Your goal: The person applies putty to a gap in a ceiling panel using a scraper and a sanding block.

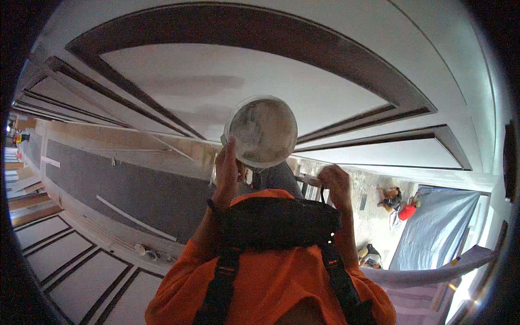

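Your left hand (226, 172) gripped the round bucket (262, 131) from below-left; right hand (335, 181) curled on a scraper (306, 178), panelled ceiling (227, 81) close above.

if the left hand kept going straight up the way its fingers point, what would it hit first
The left hand already holds the round white paint-smeared bucket by its rim. Past that, it would probably meet the white panelled ceiling with dark trim, though depth is unclear.

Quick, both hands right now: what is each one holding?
Left hand: closed on the rim of a round white tub, holding it up.
Right hand: closed on a thin flat tool; its kind cannot be told.
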The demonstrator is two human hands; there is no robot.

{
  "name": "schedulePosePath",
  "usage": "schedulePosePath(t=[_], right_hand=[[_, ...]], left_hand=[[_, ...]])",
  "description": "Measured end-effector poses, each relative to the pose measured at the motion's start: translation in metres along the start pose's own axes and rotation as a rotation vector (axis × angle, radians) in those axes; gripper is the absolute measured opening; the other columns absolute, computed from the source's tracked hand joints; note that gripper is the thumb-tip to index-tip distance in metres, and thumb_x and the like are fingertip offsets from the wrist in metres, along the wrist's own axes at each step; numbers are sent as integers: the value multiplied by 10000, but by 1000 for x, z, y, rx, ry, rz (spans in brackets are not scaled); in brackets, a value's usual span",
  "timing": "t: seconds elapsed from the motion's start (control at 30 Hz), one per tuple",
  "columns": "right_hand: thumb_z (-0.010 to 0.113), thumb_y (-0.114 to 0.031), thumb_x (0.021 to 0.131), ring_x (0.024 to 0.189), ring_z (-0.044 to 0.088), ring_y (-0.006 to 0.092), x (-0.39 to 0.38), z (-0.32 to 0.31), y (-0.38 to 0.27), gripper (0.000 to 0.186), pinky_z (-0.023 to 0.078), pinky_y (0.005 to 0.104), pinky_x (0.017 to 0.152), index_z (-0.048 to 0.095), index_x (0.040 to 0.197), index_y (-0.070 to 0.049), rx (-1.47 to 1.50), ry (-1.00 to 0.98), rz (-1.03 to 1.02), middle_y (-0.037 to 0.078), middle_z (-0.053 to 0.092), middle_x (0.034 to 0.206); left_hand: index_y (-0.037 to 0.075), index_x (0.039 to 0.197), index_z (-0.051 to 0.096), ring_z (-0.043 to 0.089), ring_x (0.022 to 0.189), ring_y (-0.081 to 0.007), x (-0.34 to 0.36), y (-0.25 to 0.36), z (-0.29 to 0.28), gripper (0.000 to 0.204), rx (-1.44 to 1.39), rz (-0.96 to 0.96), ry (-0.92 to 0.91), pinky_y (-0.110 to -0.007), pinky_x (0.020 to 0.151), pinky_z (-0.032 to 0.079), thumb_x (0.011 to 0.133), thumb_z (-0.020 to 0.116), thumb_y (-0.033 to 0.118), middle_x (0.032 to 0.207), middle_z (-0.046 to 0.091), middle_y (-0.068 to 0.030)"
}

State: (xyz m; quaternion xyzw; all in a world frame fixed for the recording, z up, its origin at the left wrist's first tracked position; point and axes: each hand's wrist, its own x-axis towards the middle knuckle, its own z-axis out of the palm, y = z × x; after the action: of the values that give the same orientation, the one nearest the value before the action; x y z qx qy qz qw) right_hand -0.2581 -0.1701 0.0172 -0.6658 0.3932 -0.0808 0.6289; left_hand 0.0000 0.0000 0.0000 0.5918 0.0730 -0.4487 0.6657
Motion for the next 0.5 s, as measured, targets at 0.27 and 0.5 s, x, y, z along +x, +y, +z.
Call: schedulePosePath(t=[0.27, 0.5], right_hand=[[690, -163, 949, 950, 680, 184, 42, 74, 38, 340, 553, 341, 823, 613, 1225, 20, 310, -215, -104, 126, 719, 1091], [701, -238, 948, 969, 683, 204, 32, 78, 44, 400, 553, 330, 820, 619, 1214, 49, 227, -424, 11, 119, 722, 1058]], left_hand=[[33, 1144, 616, 516, 551, -72, 5, -14, 15, 491, 115, -58, -57, -254, 474, 417, 1015, 510, 495, 714, 583, -1], [-19, 1330, 509, 590, 1045, -232, 14, -55, 31, 577, 37, 64, -69, -373, 890, 482, 1031, 479, 473, 1189, 596, -157]])
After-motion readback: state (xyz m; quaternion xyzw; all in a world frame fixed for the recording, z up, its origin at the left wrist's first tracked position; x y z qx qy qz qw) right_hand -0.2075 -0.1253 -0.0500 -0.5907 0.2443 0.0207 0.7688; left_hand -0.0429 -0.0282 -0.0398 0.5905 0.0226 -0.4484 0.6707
